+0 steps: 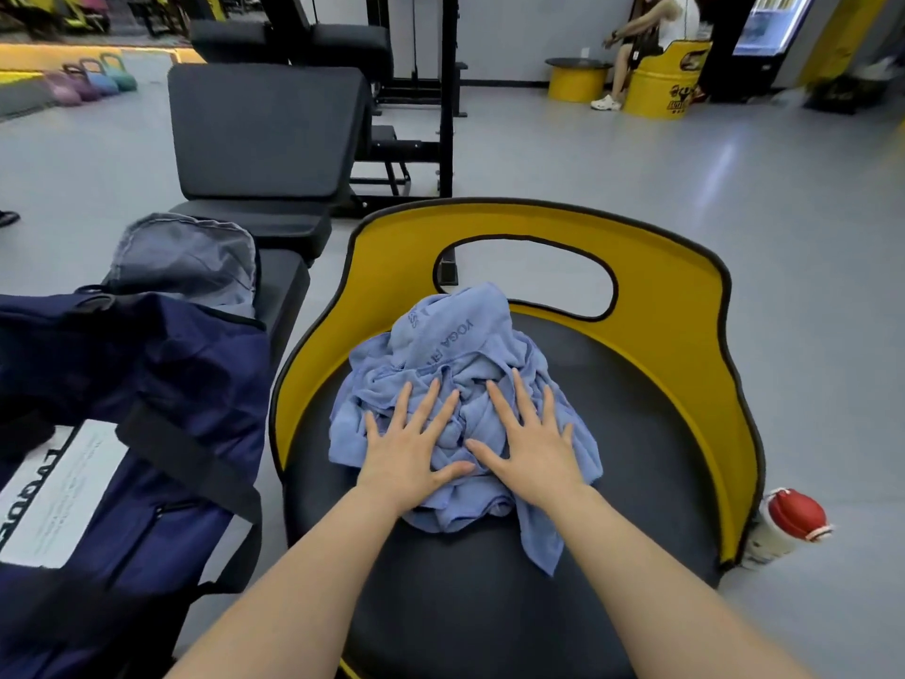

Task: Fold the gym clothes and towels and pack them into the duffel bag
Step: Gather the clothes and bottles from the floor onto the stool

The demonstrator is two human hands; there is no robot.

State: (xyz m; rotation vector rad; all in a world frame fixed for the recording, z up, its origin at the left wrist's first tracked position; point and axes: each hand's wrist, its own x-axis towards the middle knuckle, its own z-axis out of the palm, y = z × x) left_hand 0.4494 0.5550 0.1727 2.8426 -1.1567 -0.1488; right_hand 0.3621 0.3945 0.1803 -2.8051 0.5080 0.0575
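Both hands, left hand (410, 450) and right hand (530, 445), lie flat with fingers spread on the crumpled blue towel (455, 384) on the chair seat (636, 433), duffel bag (122, 409) open off to the left, nearer the left hand.

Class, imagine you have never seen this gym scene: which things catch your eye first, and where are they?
First, the crumpled light-blue towel heaped on the black round seat with a yellow curved back, with the left hand and right hand spread flat on it. To the left sits the open navy fabric duffel bag; a red-capped white bottle stands on the floor at right.
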